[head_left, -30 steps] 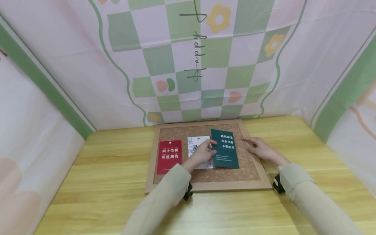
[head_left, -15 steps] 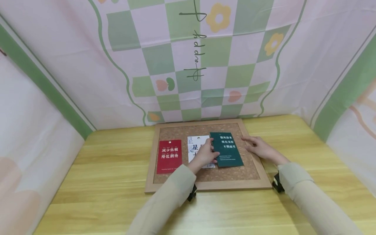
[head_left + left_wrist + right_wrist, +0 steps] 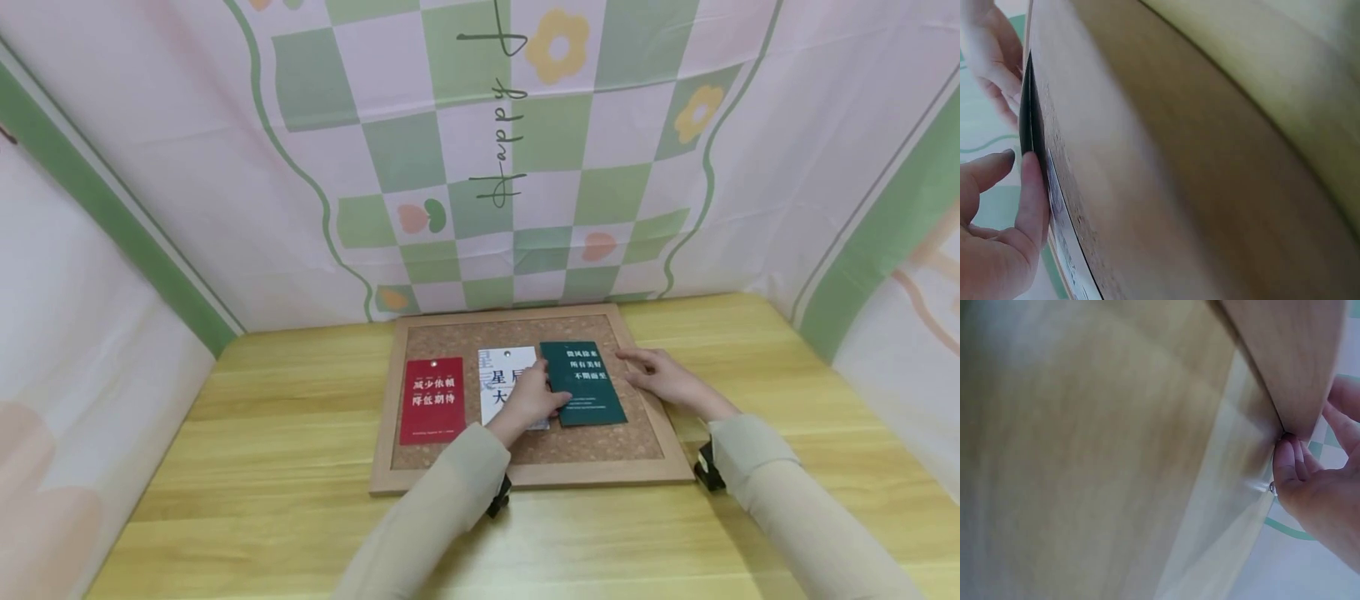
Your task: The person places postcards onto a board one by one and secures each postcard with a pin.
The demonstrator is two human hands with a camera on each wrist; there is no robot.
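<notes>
A dark green card [image 3: 585, 404] with white characters lies at a tilt on the right part of a wood-framed corkboard [image 3: 600, 454]. My left hand [image 3: 531, 398] is at its left edge. In the left wrist view one digit [image 3: 1033, 187] touches the edge of the green card [image 3: 1025, 119], while another digit [image 3: 997, 167] stands raised apart from it. Part of a white card [image 3: 501, 367] is covered by this hand. My right hand [image 3: 667, 379] holds the board's right side, with digits above and below the frame [image 3: 1300, 369] in the right wrist view.
A red card [image 3: 435, 417] with white characters sits at the board's left. The board rests on a yellow wooden table [image 3: 277, 417], its back edge close to a hanging checked cloth [image 3: 480, 158]. Similar cloth panels stand at both sides.
The green card has come down flatter on the board and shifted slightly right. My left hand has moved right and a little down, uncovering more of the white card. My right hand stays put.
</notes>
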